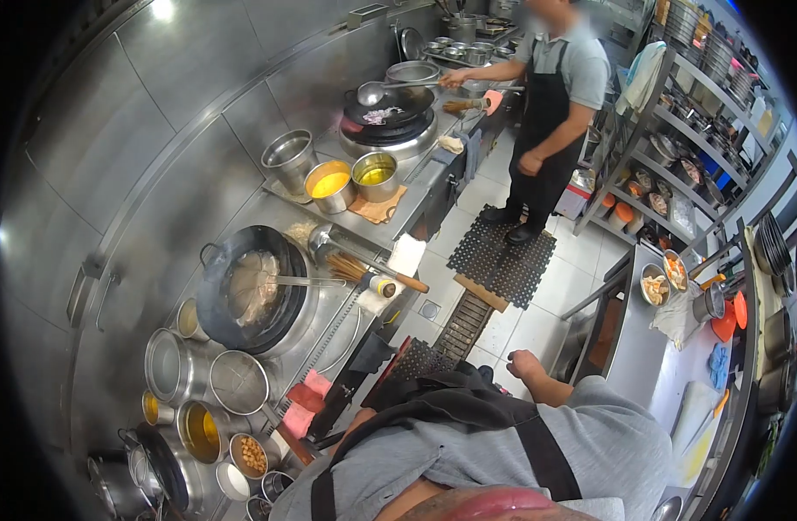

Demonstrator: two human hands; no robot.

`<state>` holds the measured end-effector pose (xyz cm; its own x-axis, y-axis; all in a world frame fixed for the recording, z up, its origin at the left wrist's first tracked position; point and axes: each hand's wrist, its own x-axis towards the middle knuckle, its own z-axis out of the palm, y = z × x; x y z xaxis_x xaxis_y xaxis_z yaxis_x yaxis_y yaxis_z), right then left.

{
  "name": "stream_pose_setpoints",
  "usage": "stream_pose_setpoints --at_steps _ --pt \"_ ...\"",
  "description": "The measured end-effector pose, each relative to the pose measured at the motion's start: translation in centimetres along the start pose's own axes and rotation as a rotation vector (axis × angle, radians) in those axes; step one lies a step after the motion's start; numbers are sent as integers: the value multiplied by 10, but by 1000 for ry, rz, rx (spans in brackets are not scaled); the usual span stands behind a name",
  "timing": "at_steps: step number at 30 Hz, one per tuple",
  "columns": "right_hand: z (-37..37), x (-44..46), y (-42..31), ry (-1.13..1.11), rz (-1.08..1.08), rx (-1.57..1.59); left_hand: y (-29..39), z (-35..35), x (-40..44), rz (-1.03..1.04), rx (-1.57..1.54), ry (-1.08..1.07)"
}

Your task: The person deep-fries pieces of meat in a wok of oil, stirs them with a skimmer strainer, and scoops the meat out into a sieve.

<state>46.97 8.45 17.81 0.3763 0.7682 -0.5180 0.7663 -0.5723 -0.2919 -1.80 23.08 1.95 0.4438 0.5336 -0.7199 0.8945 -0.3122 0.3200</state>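
Note:
My right hand hangs over the floor at my right side, fingers curled in, with nothing seen in it. Of my left hand only a bit of skin shows by the stove edge; its fingers are hidden behind my apron and sleeve. Nearby is the wooden handle of a round mesh strainer resting over pots. Pink cloths lie on the stove edge. Ahead, a black wok holds pale food in liquid, with a long-handled wire skimmer in it. A ladle and a bamboo brush lie beside it.
Across the stove, a co-worker holds a ladle over another wok. Metal pots with yellow liquid stand between the woks. On the right, a counter bears bowls of food. Black mats cover part of the floor.

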Motion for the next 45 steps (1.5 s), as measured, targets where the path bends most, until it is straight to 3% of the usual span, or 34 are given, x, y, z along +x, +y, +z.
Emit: stream_pose_setpoints --at_steps 7,12,13,20,25,29,33,35,37,40,43,45 --pt "-6 -6 9 89 -24 -14 6 15 31 73 37 28" --pt "-15 -6 3 35 -21 -46 0 28 46 390 264 402" --pt "-17 -8 1 41 -26 -41 4 25 50 -15 60 -88" --pt "-16 1 11 14 -59 -111 3 42 52 17 95 -49" --pt "-29 4 8 26 -88 -136 9 66 44 -161 6 -88" --pt "-28 12 2 44 -113 -128 7 77 39 -174 -60 -97" --pt "-29 6 -15 53 -149 -111 18 74 45 -198 -173 -85" --pt "-27 4 -19 40 -162 -108 14 72 46 -92 -106 -54" --pt "-23 2 -20 31 -177 -112 28 49 31 -278 -305 -132" --pt "-19 -1 -17 5 -136 -125 42 11 -6 -163 -212 -26" --pt "-22 -6 -13 -6 -112 -116 42 5 -4 -241 -250 -44" --pt "-24 -7 -12 -50 -69 -119 31 11 6 -174 -202 -60"
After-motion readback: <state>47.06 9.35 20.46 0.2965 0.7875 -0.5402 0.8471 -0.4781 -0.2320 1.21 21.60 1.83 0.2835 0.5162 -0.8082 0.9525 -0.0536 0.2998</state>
